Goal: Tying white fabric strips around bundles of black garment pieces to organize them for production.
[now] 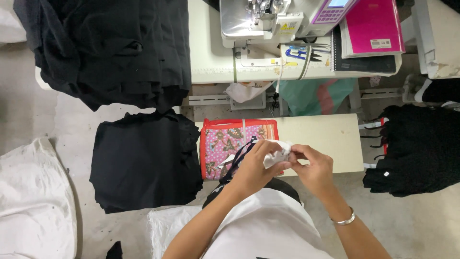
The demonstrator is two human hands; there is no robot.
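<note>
Both my hands meet in front of me over a low cream bench [330, 136]. My left hand [254, 168] is closed around a small crumpled white piece of fabric or paper [278, 152]. My right hand [314, 168], with a silver bangle on the wrist, pinches the same white piece from the right with fingertips. A dark strap or cord hangs below my left hand. Under the hands lies a pink patterned cushion with a red border [223, 144] on the bench.
A sewing machine [268, 19] stands on a white table [211, 62] ahead, with a pink notebook [371, 26] at its right. Piles of black garments lie at top left [110, 48], on the floor at left [143, 163] and right [421, 148]. White sacks [33, 201] sit lower left.
</note>
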